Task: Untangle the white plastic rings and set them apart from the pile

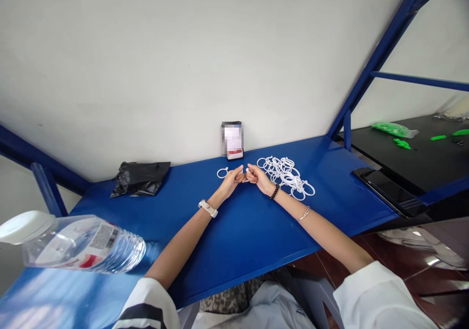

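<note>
My left hand (233,180) and my right hand (256,178) meet above the blue table, fingers closed in a pinch, thumbs up. A bit of white plastic (248,170) shows at the fingertips. It matches the rings lying around, though my fingers hide most of it. Just behind and left of my left hand lies a single white plastic ring (222,173). A loose pile of white plastic rings (289,172), each with a small knob, spreads beside and behind my right hand.
A phone (233,141) leans upright against the wall. On the blue table (256,236) are a black plastic bag (142,177) and, at near left, a clear bottle (84,243). Another dark phone (388,190) rests at the right edge. Blue frame bars (366,70) rise at the side.
</note>
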The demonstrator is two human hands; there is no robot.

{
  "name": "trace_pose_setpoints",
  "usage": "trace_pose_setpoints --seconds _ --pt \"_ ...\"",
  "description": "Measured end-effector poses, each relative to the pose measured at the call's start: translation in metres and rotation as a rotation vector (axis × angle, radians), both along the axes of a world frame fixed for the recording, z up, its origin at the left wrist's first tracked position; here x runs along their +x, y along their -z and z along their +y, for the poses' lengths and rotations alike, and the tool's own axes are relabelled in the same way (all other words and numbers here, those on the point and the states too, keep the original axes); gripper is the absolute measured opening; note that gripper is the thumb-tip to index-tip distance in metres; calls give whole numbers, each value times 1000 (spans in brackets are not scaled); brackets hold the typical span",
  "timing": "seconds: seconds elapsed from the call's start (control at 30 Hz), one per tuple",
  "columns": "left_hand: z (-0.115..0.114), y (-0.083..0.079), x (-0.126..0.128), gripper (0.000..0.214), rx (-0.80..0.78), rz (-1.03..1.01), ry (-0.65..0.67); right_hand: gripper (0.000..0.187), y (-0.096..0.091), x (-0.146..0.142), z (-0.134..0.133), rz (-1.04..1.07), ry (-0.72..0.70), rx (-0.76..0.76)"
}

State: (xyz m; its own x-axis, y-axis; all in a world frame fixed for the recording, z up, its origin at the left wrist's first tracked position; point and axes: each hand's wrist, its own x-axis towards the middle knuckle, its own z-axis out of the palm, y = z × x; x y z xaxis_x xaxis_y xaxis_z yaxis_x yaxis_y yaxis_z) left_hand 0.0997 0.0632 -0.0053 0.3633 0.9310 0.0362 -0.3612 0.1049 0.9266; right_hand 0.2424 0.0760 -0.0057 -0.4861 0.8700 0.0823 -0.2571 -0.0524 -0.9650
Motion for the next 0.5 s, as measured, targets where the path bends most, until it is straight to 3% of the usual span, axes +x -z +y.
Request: trace_pose_setpoints --seconds 0.23,0.5 --pt "0 -3 -1 42 -54 -44 -43 39 3 0 0 89 30 -44" --pt "1 -1 0 38 -47 -46 -87 39 -2 0 -3 77 47 -7"
